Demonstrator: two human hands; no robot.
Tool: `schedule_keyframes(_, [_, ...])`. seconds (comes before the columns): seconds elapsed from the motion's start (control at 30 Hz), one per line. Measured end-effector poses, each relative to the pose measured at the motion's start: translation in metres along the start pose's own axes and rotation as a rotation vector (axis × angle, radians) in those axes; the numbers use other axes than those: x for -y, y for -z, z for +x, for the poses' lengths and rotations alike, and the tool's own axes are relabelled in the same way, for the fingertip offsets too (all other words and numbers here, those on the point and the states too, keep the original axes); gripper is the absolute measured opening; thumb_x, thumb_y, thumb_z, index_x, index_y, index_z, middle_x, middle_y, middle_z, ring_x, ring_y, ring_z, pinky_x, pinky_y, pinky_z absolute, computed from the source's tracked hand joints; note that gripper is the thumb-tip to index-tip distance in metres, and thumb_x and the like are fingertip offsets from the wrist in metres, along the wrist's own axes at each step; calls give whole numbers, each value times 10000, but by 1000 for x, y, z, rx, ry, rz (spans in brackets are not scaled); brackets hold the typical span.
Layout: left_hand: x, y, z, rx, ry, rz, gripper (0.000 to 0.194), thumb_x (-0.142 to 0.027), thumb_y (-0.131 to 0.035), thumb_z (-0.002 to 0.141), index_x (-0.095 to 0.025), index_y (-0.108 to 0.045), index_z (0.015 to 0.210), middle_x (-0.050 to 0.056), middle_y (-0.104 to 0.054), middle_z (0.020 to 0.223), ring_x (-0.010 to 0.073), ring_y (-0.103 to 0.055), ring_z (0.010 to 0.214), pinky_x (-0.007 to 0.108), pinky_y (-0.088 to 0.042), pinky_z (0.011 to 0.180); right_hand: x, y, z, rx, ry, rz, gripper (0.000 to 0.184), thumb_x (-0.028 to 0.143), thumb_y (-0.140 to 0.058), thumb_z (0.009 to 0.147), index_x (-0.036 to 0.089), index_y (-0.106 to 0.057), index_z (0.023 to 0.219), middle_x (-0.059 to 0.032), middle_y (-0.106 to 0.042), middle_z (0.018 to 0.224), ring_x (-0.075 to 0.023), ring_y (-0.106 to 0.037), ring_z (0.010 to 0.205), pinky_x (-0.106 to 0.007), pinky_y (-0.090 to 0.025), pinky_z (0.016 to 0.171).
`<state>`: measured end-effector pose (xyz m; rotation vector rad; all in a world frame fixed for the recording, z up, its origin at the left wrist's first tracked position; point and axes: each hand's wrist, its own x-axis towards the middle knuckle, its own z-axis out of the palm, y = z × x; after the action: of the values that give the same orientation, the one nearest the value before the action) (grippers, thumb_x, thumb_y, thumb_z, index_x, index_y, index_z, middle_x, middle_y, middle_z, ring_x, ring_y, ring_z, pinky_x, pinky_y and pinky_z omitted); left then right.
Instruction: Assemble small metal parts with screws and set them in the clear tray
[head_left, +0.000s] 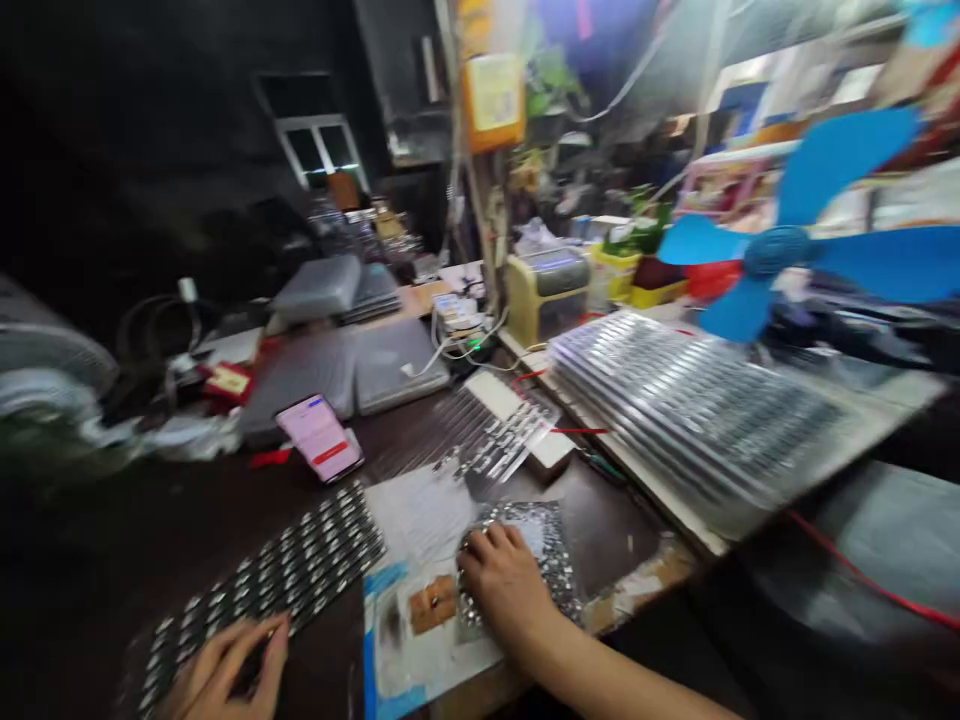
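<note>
The dark room had a cluttered wooden surface [607, 520]. The right hand [506, 585] lay half open, pressing down on a small shiny silver sheet [551, 560]. Left of it, the left hand [225, 670] curled beside a long studded silver sheet [262, 590]; I could not tell if it held on. A hard push could bend the sheets, and wind from the blue fan [780, 250] could lift them.

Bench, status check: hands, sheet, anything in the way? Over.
Right hand flat on silver-flecked sheet. Left hand at lower end of dark studded sheet. Small brown pad beside right hand.
</note>
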<state>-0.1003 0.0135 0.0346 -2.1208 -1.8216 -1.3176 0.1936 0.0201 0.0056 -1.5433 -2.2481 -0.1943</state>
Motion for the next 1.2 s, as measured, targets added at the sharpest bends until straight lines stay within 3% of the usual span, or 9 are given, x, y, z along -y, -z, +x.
schedule_keyframes(0.07, [-12,-8,7,50,-47,89,104,-315,-627,764,-279,-705,822,30,-682,833,229,-629,803,369,-461,779,-2,0,1,-5,23,-14,91,233,-668,798,216,-615,726,-5,-598,776,-174,-481,773,-326,-329,686])
schedule_keyframes(0.2, [-55,-75,60,285,-115,-23,135,-267,-558,828,-241,-690,812,28,-699,847,206,-621,838,351,-424,810,0,6,-2,-10,38,-6,89,207,-645,816,224,-611,736,-8,-586,780,-173,-458,764,-328,-293,703])
schedule_keyframes(0.33, [-86,-137,95,395,13,-160,71,-248,-646,765,-215,-695,805,45,-690,828,196,-605,795,332,-414,783,0,8,-6,0,18,46,59,212,-662,803,240,-620,774,5,-598,798,-170,-455,766,-320,-286,717])
schedule_keyframes(0.43, [-88,-154,100,421,85,-212,62,-257,-671,745,-197,-681,734,44,-678,779,185,-600,764,321,-421,767,-2,8,-7,24,-3,90,40,204,-637,821,238,-622,806,1,-609,820,-169,-466,785,-313,-288,734])
schedule_keyframes(0.53, [-79,-143,94,440,172,-289,104,-271,-621,787,-179,-669,777,43,-675,771,168,-608,739,304,-448,738,-3,10,-7,45,-18,146,37,196,-599,843,228,-616,837,-9,-614,845,-166,-479,802,-305,-292,743])
schedule_keyframes(0.67, [-65,-96,66,512,324,-478,283,-329,-512,859,-153,-605,1060,46,-657,798,138,-624,665,256,-489,612,-3,11,-5,11,-42,233,45,168,-572,833,203,-590,811,-16,-616,854,-160,-491,800,-294,-297,739])
schedule_keyframes(0.73, [-60,-71,44,599,527,-735,387,-389,-529,853,-173,-558,1172,38,-640,813,130,-621,675,247,-499,605,-3,11,-5,1,-62,268,68,153,-550,825,189,-568,770,-15,-603,787,-155,-490,760,-288,-300,721])
schedule_keyframes(0.87, [-56,-50,-3,625,734,-851,393,-442,-625,781,-159,-629,1053,23,-619,744,113,-581,626,236,-497,596,-4,8,-5,-23,-85,338,105,123,-495,828,179,-554,761,-14,-583,720,-153,-508,725,-285,-314,709])
schedule_keyframes(1.2, [-76,-68,-32,488,247,-374,121,-211,-615,819,-216,-712,890,42,-649,874,168,-614,829,271,-494,742,-10,3,-7,-54,16,418,171,228,-466,928,215,-629,974,-44,-658,930,-171,-568,854,-314,-358,766])
